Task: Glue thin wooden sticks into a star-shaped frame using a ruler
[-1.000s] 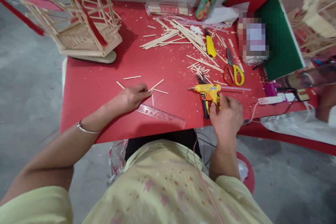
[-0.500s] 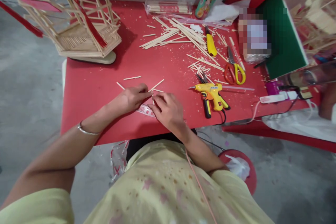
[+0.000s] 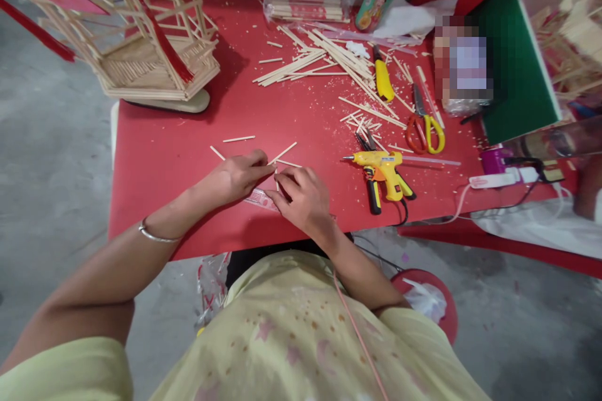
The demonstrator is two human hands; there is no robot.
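Note:
My left hand (image 3: 237, 177) rests on the red table with its fingers closed over thin wooden sticks. Its fingertips press where a slanting wooden stick (image 3: 285, 151) and a second one (image 3: 289, 163) come together. Another stick end (image 3: 217, 152) pokes out behind the knuckles. Close by, my right hand (image 3: 303, 200) has thumb and fingers bent around a short wooden stick (image 3: 277, 184) that meets the others at the left fingertips. Partly under the hands lies a clear ruler (image 3: 261, 198) with pink markings. One loose stick (image 3: 239, 138) lies beyond my left hand.
Right of my hands lie a yellow glue gun (image 3: 383, 169), scissors (image 3: 426, 131) and a yellow-handled cutter (image 3: 383, 79). A pile of sticks (image 3: 324, 59) spreads behind. A wooden stick pavilion model (image 3: 160, 69) with red tassels stands at the left. A power strip (image 3: 498, 180) sits at right.
The view has shifted slightly, so the table things appear a little further right. Both hands keep almost the same pose at the stick joint.

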